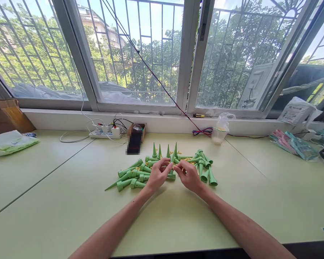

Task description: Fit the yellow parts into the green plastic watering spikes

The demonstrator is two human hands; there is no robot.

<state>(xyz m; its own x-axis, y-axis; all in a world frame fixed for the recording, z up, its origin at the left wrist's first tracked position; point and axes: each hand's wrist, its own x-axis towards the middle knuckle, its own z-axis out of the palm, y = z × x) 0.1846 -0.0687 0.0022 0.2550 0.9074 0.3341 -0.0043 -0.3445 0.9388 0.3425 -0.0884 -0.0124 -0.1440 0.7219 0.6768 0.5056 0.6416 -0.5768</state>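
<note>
Over the middle of the table my left hand (158, 175) is closed around a green plastic watering spike (172, 157), its tapered body showing above the fingers. Close beside it, my right hand (188, 175) has thumb and fingers pinched together at the spike's lower part; what they hold is too small to make out. Many green spikes with ribbed caps (125, 183) lie to the left of the hands. More of them (212, 178) lie or stand on their wide ends at the right. Small yellow pieces (187, 159) are scattered behind the hands, partly hidden by them.
A power strip (105, 134) with cables and a small box (140, 131) sit along the window ledge. A plastic bag in a cup (219, 131) and bundled wires (202, 131) lie at the back. Packaged bags (295, 144) lie far right, a green-white packet (14, 142) far left.
</note>
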